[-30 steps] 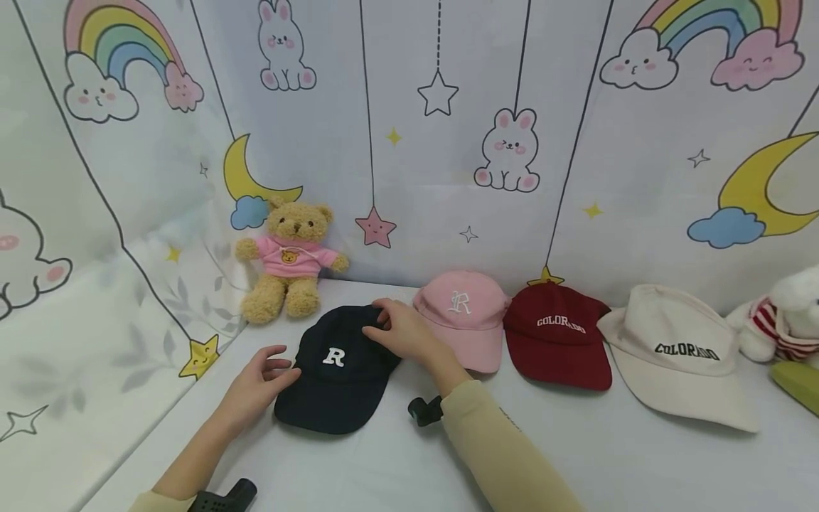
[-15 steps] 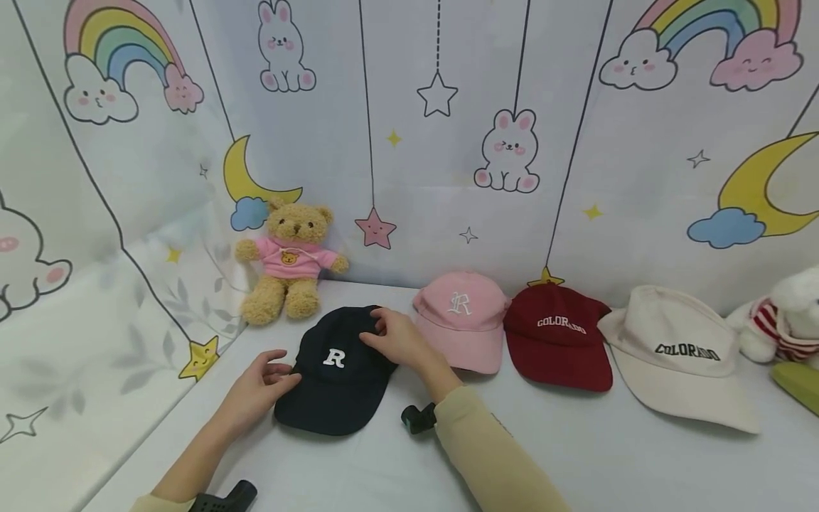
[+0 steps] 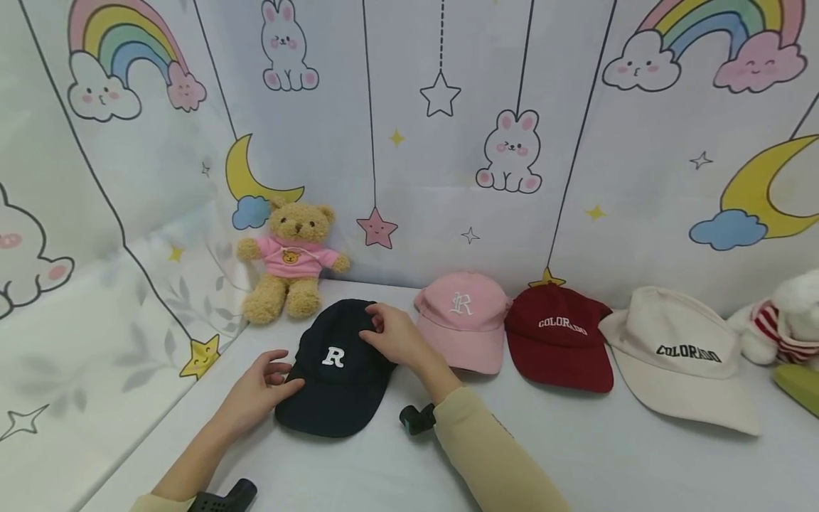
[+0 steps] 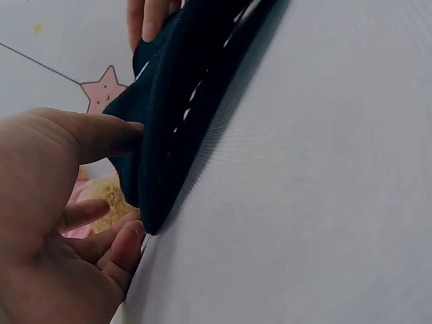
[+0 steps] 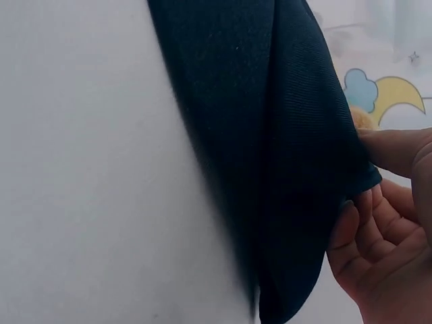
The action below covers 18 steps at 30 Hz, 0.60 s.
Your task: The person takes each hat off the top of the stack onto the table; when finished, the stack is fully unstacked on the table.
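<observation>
A black baseball cap (image 3: 342, 402) with a white R lies brim forward on the white table, between the two hands. On its left edge, my left hand (image 3: 252, 395) has the thumb over the brim and the other fingers beside and below it. The left wrist view shows this thumb (image 4: 111, 137) against the dark cloth. At the upper right of the crown, my right hand (image 3: 403, 338) pinches the fabric. Seen from the right wrist, its thumb (image 5: 395, 150) is on one side of a fold and its fingers on the other. The inside of the cap is hidden.
A pink cap (image 3: 463, 327), a dark red cap (image 3: 557, 341) and a cream cap (image 3: 678, 355) stand in a row to the right. Behind left sits a teddy bear (image 3: 294, 249); a white plush toy (image 3: 783, 320) is at the right edge. A printed curtain (image 3: 422, 163) hangs behind.
The right hand has shifted slightly left, and the crown of the black cap now stands a little higher. The left thumb lies a bit farther over the brim.
</observation>
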Each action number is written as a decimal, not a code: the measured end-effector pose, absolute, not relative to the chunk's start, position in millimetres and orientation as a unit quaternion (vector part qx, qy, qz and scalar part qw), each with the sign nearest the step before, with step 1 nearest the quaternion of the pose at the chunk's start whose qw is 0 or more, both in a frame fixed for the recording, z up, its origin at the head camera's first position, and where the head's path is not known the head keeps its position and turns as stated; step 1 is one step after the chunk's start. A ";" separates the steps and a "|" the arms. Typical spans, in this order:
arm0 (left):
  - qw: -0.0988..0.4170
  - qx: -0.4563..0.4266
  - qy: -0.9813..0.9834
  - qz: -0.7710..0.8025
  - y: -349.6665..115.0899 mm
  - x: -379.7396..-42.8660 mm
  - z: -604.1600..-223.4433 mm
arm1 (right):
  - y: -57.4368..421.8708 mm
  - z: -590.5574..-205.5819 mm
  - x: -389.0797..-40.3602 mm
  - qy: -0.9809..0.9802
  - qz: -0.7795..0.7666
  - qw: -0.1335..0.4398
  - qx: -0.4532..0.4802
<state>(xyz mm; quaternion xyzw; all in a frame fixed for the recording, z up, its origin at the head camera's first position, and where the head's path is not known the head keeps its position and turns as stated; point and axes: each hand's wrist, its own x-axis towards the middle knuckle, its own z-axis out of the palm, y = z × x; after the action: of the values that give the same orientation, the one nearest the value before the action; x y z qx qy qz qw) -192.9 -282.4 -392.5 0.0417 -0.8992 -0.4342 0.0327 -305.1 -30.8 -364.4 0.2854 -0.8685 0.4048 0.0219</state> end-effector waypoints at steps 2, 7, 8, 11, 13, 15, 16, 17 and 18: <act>0.032 0.044 -0.899 -0.434 -282.4 -192.3 -392.0 | -33.1 -360.3 -302.6 -0.869 0.404 0.028 0.286; 0.031 0.044 -0.901 -0.431 -285.0 -191.4 -391.1 | -39.2 -350.6 -294.7 -0.859 0.414 0.053 0.295; 0.031 0.044 -0.901 -0.431 -285.7 -191.2 -391.4 | -39.8 -349.3 -293.4 -0.856 0.417 0.060 0.299; 0.032 0.048 -0.899 -0.434 -287.3 -191.2 -391.8 | -40.5 -346.1 -290.5 -0.848 0.426 0.073 0.307; 0.035 0.052 -0.898 -0.436 -287.8 -191.2 -392.4 | -40.8 -344.5 -289.0 -0.846 0.428 0.076 0.308; 0.039 0.055 -0.895 -0.441 -287.9 -191.3 -392.3 | -41.0 -343.9 -288.5 -0.846 0.429 0.077 0.307; 0.040 0.056 -0.895 -0.441 -287.9 -191.1 -392.1 | -41.0 -343.9 -288.3 -0.846 0.430 0.077 0.306; 0.042 0.056 -0.895 -0.441 -287.8 -191.0 -391.8 | -40.9 -344.0 -288.3 -0.846 0.430 0.079 0.306; 0.043 0.057 -0.895 -0.441 -287.7 -190.9 -391.6 | -40.8 -344.3 -288.4 -0.846 0.430 0.081 0.305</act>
<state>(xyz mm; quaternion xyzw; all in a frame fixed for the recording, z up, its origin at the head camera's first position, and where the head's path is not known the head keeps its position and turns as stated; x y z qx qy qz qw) -190.9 -287.7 -391.6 0.0565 -0.8948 -0.4408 0.0434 -288.4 -40.8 -344.3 0.3049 -0.8457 0.4304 0.0813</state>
